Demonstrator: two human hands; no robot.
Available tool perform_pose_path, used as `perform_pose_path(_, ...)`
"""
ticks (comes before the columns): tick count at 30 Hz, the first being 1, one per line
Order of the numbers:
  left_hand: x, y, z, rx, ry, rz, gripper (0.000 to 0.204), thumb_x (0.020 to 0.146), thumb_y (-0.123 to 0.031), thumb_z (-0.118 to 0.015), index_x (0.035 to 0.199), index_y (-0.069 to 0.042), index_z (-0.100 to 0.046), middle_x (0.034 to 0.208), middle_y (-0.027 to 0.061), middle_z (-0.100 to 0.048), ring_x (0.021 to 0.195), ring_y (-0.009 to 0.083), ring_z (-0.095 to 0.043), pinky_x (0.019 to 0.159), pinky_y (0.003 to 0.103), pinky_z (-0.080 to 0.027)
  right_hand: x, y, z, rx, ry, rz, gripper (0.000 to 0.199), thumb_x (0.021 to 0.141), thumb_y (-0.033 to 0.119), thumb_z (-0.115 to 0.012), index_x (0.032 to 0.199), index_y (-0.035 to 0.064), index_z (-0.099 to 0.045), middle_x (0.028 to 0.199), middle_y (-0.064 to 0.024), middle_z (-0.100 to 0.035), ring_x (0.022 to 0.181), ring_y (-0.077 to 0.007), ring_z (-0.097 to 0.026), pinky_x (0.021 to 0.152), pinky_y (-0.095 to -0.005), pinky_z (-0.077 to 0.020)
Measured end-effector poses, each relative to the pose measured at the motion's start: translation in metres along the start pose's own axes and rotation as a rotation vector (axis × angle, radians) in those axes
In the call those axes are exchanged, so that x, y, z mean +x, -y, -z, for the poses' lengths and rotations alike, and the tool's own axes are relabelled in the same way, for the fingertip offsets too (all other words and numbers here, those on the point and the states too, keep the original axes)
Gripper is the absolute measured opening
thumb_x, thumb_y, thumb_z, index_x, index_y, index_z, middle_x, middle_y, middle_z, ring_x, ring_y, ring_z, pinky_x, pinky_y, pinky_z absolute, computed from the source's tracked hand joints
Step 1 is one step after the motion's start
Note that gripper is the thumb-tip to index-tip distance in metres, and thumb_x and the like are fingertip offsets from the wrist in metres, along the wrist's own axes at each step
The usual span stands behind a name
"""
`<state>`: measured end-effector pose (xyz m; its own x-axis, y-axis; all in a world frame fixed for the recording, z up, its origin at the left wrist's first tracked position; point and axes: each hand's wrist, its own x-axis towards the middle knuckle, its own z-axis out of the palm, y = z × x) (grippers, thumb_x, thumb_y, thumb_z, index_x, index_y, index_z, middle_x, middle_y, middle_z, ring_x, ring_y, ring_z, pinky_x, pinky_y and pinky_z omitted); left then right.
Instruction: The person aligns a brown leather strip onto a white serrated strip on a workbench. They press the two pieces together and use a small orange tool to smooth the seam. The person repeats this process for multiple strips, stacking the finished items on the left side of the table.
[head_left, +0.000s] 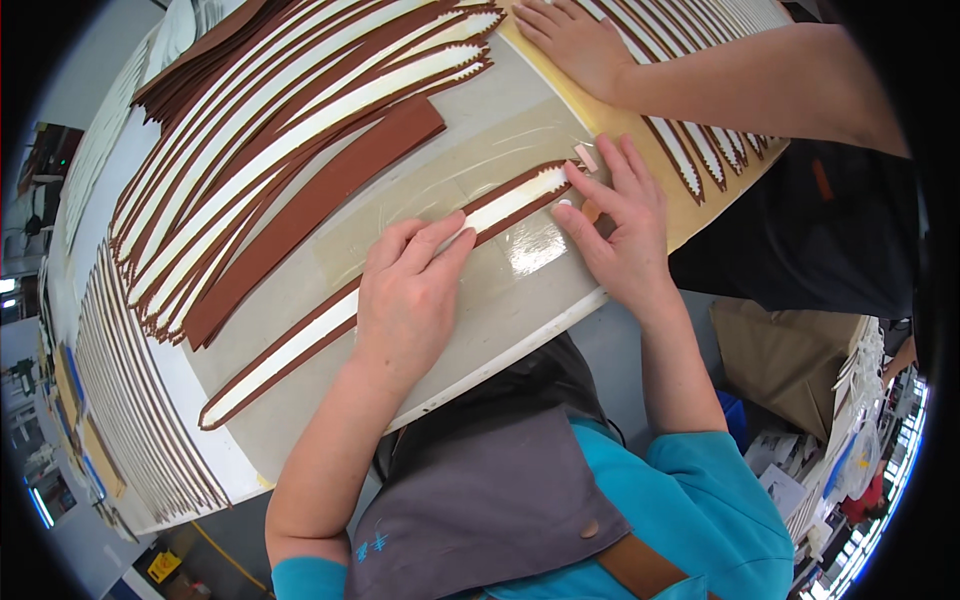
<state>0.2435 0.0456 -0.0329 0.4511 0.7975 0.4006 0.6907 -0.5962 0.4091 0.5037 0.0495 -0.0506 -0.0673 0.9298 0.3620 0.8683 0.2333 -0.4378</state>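
Note:
A long brown leather strip (505,207) with a white middle band lies diagonally across the work board, its right end notched along the edges. My left hand (412,285) lies over its middle, fingers bent and drawn together on the strip. The part under that palm is hidden. At the notched end is my right hand (620,225), with fingers spread and the index fingertip touching the strip's tip. Its thumb stays just below the strip's edge. A small pale pink piece (586,158) sits beside that index fingertip.
A plain brown strip (320,215) lies behind, beside a heap of brown-and-white strips (290,130). Thin strips (140,380) are lined up at the left. Another person's hand (575,45) rests on a yellowish board (655,205) with more notched strips at the right.

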Motion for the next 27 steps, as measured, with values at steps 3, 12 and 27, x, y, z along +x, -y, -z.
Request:
perform_pose_path(3,0.001,-0.001,0.001,-0.002,0.000,0.017,0.027,0.086,0.005,-0.069,0.111,0.000,-0.077,0.121,0.0108,-0.074,0.105,0.0333,-0.064,0.088,0.041,-0.055,0.000,0.004,-0.001,0.014,-0.006,-0.005,0.045,0.090,0.035,-0.080,0.127,0.0095,-0.077,0.154,-0.0271,-0.052,0.149,-0.0450,-0.040,0.119,-0.0549,-0.0299)
perform_pose_path(12,0.002,-0.001,0.000,0.004,-0.021,0.018,0.037,0.075,0.009,-0.068,0.109,-0.003,-0.077,0.121,0.0049,-0.073,0.104,0.0289,-0.063,0.089,0.038,-0.057,0.002,0.007,0.000,-0.004,-0.001,-0.019,0.044,0.090,0.033,-0.080,0.127,0.0094,-0.077,0.154,-0.0281,-0.052,0.149,-0.0451,-0.040,0.119,-0.0544,-0.0297)
perform_pose_path(27,-0.012,0.014,0.001,-0.026,0.023,-0.011,0.038,0.080,0.002,-0.064,0.117,-0.003,-0.073,0.128,0.0058,-0.071,0.115,0.0286,-0.061,0.101,0.040,-0.054,0.052,0.022,0.020,-0.164,0.161,0.338,0.041,0.074,0.026,-0.090,0.106,0.0075,-0.073,0.117,-0.0102,-0.065,0.120,-0.0325,-0.058,0.106,-0.0469,-0.0384)
